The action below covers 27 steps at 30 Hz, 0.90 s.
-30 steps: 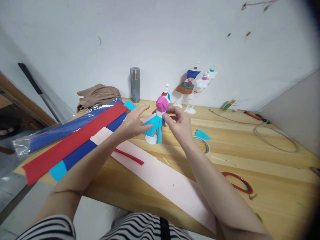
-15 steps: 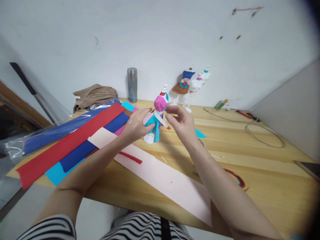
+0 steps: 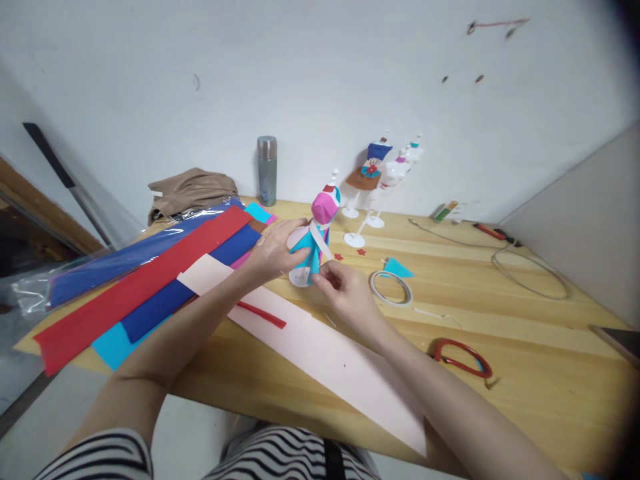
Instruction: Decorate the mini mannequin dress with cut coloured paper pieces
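In the middle stands a small dress form (image 3: pixel 325 208) with a pink top, a red neck band and a white round base. A light-blue skirt (image 3: pixel 309 255) hangs on it, with a pale strip (image 3: pixel 320 239) slanting across the front. My left hand (image 3: pixel 275 248) holds the form from the left, thumb in front of the skirt and fingers behind. My right hand (image 3: pixel 345 287) is closed in a pinch at the skirt's lower right edge. Two small red flower cut-outs (image 3: pixel 361 252) lie just right of the form.
A pale pink sheet (image 3: pixel 320 353) with a red strip (image 3: pixel 263 314) lies in front. Red material (image 3: pixel 145 287) and blue material are stacked left. Right are a tape roll (image 3: pixel 391 288), a blue scrap (image 3: pixel 399 267) and red-handled scissors (image 3: pixel 463 357). Behind stand a flask (image 3: pixel 267 171) and other dress forms (image 3: pixel 370 175).
My right hand has moved down and slightly left, from beside the form's top to the skirt's lower edge, and its fingers have closed. My left hand stays in place.
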### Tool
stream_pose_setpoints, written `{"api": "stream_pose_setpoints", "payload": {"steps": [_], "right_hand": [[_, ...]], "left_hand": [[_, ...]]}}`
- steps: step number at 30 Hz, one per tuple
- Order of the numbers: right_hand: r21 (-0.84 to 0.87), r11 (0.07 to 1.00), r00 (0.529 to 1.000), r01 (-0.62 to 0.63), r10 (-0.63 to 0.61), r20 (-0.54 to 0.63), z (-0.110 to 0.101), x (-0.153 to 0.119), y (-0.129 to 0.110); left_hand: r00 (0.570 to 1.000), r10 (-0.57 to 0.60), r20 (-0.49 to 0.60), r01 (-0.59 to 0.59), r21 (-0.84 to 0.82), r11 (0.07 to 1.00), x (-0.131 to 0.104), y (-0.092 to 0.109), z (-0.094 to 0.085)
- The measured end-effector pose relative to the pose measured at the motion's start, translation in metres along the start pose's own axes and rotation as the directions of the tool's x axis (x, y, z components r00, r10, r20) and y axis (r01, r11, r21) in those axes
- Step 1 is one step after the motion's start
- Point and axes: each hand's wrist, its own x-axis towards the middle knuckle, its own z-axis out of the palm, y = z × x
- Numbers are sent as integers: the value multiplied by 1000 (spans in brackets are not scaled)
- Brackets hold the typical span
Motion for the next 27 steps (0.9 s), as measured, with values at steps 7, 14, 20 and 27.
{"api": "stream_pose_setpoints", "payload": {"steps": [7,14,20,27], "right_hand": [[6,1000,999,-9,8,34,12,11,-2],[188,980,996,-59,46,77,15,15,3],[255,962,992,-98,74,102,15,17,4],[254,962,993,-99,78,91,13,17,0]], "left_hand": [[999,-46,14,47,-52,998,-4,-1,-2],[998,-19,-57,12,-110,994,-10,-2,-11],[991,-81,-104,60,-190,980,-9,-9,-9],[992,-67,-104,38,-262,964,-6,-16,0]]}}
